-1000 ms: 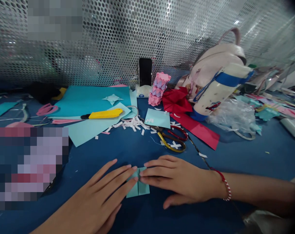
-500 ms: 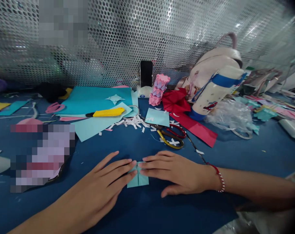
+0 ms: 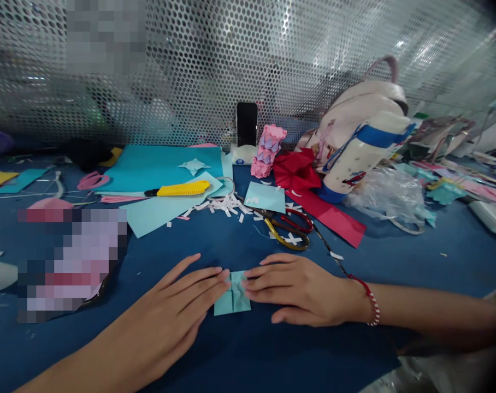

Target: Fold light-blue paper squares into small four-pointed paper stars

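A small light-blue folded paper square (image 3: 240, 301) lies flat on the dark blue table, with crease lines crossing near its middle. My left hand (image 3: 178, 305) lies over its left side, fingers stretched out and fingertips on the paper. From the right, my right hand (image 3: 303, 289) rests its fingertips on the paper's right edge, its fingers extended and thumb apart. The fingertips cover parts of both side edges. Beyond the hands are scissors (image 3: 287, 232) with yellow and red handles, and a light-blue paper square (image 3: 268, 197) touching them.
A yellow utility knife (image 3: 182, 189) lies on blue paper sheets (image 3: 149, 164), near white paper scraps (image 3: 227, 204). Behind stand a phone (image 3: 247, 124), a pink paper tube (image 3: 267, 150), a red paper flower (image 3: 296, 169), a white-and-blue bottle (image 3: 354, 164) and a backpack (image 3: 354, 103).
My right hand's fingertips have slid slightly right, from the paper's middle to its right edge, uncovering more of it. My left hand has barely moved.
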{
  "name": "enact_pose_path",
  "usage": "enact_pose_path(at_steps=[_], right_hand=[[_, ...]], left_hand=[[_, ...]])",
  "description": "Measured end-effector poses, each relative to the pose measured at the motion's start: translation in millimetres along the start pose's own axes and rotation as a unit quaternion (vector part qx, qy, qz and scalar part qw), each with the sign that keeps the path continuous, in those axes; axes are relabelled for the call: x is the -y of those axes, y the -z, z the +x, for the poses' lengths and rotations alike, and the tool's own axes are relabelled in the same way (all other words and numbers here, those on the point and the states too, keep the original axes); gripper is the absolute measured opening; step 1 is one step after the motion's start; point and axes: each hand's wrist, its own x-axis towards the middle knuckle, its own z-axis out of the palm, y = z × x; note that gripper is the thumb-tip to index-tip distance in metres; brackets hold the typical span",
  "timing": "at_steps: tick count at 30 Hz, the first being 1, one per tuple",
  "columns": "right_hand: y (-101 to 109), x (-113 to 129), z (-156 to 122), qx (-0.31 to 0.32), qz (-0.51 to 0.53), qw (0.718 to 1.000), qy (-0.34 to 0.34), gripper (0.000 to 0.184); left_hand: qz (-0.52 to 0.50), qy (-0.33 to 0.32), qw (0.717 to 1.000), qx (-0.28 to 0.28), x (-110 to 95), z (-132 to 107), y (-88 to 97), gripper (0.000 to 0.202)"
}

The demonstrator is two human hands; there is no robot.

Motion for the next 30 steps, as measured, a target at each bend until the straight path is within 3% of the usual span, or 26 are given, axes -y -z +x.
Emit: enact_pose_path(at_steps=[7, 11, 14, 20, 27, 30], right_hand=[[2.1, -6.6, 1.8, 0.0, 0.088, 0.996, -0.011, 0.048], [6.7, -8.8, 4.6, -0.063, 0.16, 0.983, -0.061, 0.043], [5.9, -8.5, 8.3, -0.091, 0.147, 0.98, -0.101, 0.039], [-2.8, -10.0, 18.4, -0.101, 0.116, 0.98, -0.127, 0.034], [-5.2, -6.5, 38.6, -0.063, 0.09, 0.982, -0.151, 0.031], [-8.2, -9.6, 45.2, -0.099, 0.135, 0.972, -0.166, 0.029]], left_hand=[[-0.074, 0.056, 0.996, -0.003, -0.3, 3.5, -0.3, 0.074], [-0.121, 0.143, 0.982, -0.027, 1.2, 3.1, -9.8, 0.054], [-0.126, 0.176, 0.976, -0.033, 2.0, 6.6, -18.5, 0.046], [-0.143, 0.201, 0.968, -0.039, 2.2, 21.4, -21.6, 0.032], [-0.175, 0.205, 0.961, -0.056, -0.9, 30.9, -13.4, 0.023], [-0.188, 0.217, 0.955, -0.081, -0.1, 29.3, -14.1, 0.026]])
